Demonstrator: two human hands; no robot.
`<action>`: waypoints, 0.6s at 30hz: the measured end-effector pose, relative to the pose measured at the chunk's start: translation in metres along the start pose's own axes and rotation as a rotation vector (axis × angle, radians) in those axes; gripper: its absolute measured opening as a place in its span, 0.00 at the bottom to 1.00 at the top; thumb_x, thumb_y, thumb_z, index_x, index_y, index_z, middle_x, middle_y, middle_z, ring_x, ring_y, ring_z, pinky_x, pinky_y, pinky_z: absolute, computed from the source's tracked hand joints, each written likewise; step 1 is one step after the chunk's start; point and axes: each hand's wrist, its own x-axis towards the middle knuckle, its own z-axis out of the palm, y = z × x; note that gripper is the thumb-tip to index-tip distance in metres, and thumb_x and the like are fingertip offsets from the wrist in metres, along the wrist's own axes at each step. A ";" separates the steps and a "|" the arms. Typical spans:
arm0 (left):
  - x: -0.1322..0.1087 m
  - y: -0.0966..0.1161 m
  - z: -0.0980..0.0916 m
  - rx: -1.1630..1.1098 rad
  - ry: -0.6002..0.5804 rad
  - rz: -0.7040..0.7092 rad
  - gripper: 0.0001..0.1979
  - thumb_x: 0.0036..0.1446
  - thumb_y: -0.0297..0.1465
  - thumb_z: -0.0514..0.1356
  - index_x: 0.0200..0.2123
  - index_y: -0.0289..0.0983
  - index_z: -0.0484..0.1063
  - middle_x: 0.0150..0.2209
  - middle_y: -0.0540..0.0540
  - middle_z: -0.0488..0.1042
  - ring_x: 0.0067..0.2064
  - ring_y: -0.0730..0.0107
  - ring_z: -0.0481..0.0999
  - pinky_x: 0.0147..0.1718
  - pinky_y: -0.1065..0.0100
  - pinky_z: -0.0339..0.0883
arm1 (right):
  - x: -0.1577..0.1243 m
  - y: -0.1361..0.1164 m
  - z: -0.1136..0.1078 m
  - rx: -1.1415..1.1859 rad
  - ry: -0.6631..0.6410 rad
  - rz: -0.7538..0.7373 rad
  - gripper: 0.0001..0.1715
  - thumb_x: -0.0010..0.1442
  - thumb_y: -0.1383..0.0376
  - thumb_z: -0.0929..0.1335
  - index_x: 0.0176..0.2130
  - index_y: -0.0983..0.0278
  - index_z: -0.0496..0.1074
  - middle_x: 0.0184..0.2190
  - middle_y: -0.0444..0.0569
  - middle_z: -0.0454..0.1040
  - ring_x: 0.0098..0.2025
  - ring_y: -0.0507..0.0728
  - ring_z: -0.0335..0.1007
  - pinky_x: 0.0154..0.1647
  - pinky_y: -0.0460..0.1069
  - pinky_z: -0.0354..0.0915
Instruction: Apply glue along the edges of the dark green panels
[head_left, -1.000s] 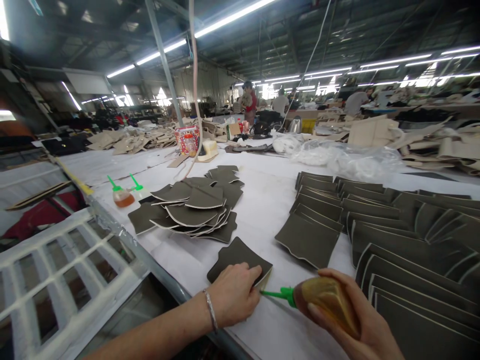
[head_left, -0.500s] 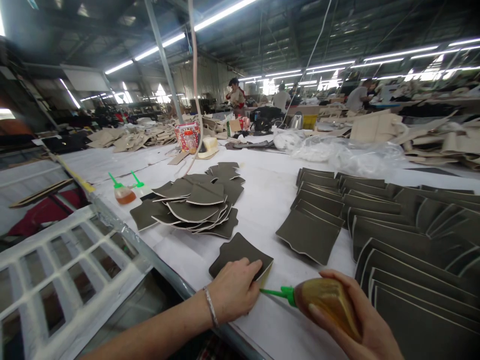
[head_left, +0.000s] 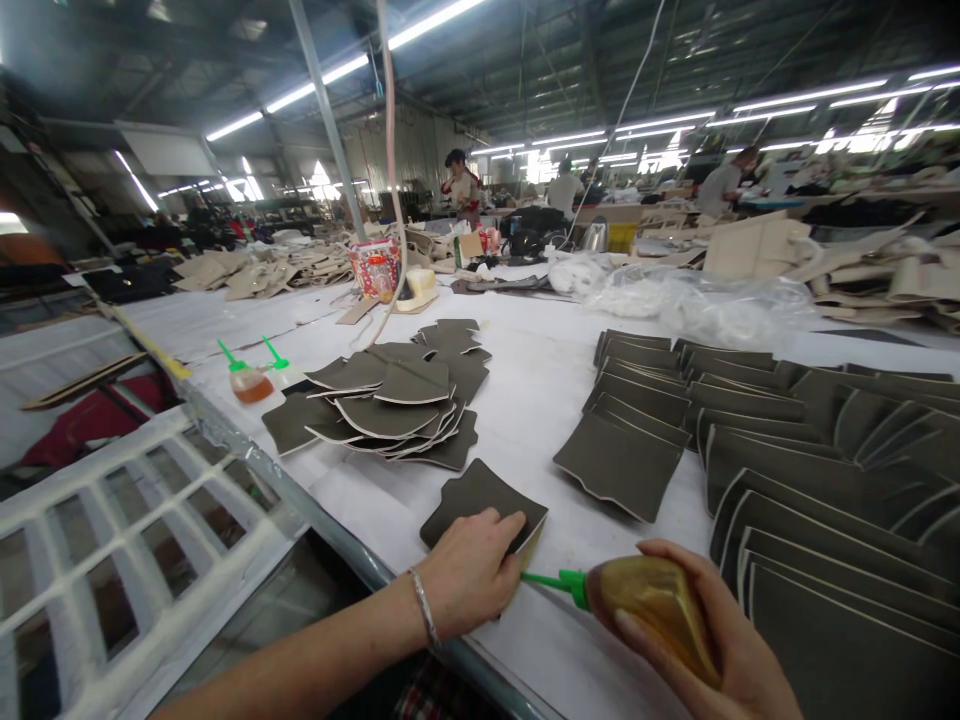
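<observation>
My left hand (head_left: 471, 572) rests with curled fingers on the near corner of a dark grey cut piece (head_left: 480, 500), lifting its edge off the white table (head_left: 525, 400). My right hand (head_left: 712, 640) grips an amber glue bottle (head_left: 651, 608). Its green nozzle (head_left: 551, 582) points left at the lifted edge, beside my left fingers. A silver bracelet circles my left wrist.
A loose heap of the same dark pieces (head_left: 397, 400) lies behind, and rows of overlapped pieces (head_left: 787, 440) fill the right side. Two more green-capped bottles (head_left: 251, 378) stand by the left edge. A white grid rack (head_left: 127, 530) sits lower left. People work at far tables.
Both hands and the bottle hold almost the same place. The view has shifted slightly, and a distant person in red has moved left.
</observation>
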 end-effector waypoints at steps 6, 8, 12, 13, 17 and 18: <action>0.000 0.001 -0.001 -0.003 -0.020 -0.008 0.23 0.57 0.29 0.48 0.57 0.38 0.65 0.41 0.42 0.73 0.43 0.56 0.74 0.42 0.60 0.67 | 0.002 -0.002 0.001 0.060 -0.123 -0.036 0.25 0.61 0.52 0.68 0.54 0.53 0.58 0.49 0.41 0.71 0.48 0.55 0.71 0.43 0.42 0.66; 0.001 0.002 -0.002 0.001 -0.027 -0.005 0.24 0.57 0.28 0.48 0.57 0.37 0.65 0.41 0.42 0.72 0.43 0.56 0.74 0.42 0.60 0.67 | 0.006 -0.002 -0.001 0.035 -0.044 -0.003 0.26 0.60 0.51 0.69 0.54 0.53 0.60 0.48 0.41 0.70 0.46 0.55 0.71 0.42 0.43 0.67; 0.002 0.001 -0.003 -0.014 -0.037 -0.003 0.24 0.57 0.27 0.47 0.57 0.38 0.65 0.40 0.43 0.72 0.42 0.58 0.74 0.43 0.61 0.66 | 0.010 -0.007 -0.001 -0.008 0.127 0.057 0.29 0.56 0.48 0.70 0.53 0.53 0.62 0.46 0.42 0.70 0.43 0.57 0.71 0.44 0.46 0.65; 0.002 0.000 -0.003 -0.016 -0.039 -0.004 0.24 0.57 0.27 0.48 0.57 0.38 0.65 0.40 0.43 0.72 0.42 0.58 0.74 0.43 0.61 0.66 | 0.010 -0.009 0.000 0.016 0.119 0.059 0.28 0.56 0.48 0.70 0.52 0.53 0.62 0.47 0.41 0.70 0.44 0.57 0.71 0.44 0.46 0.65; 0.003 -0.001 -0.003 -0.014 -0.045 -0.015 0.25 0.56 0.28 0.48 0.58 0.38 0.63 0.41 0.43 0.72 0.44 0.58 0.74 0.43 0.63 0.65 | 0.008 -0.015 0.003 0.179 -0.019 0.078 0.27 0.57 0.49 0.69 0.52 0.54 0.61 0.46 0.41 0.70 0.43 0.56 0.70 0.44 0.44 0.64; 0.003 -0.001 -0.003 -0.015 -0.047 -0.017 0.26 0.56 0.27 0.48 0.58 0.38 0.63 0.41 0.43 0.72 0.44 0.59 0.73 0.44 0.63 0.65 | 0.010 -0.015 0.003 0.190 -0.035 0.089 0.28 0.57 0.48 0.69 0.52 0.55 0.61 0.46 0.41 0.71 0.43 0.56 0.70 0.43 0.44 0.64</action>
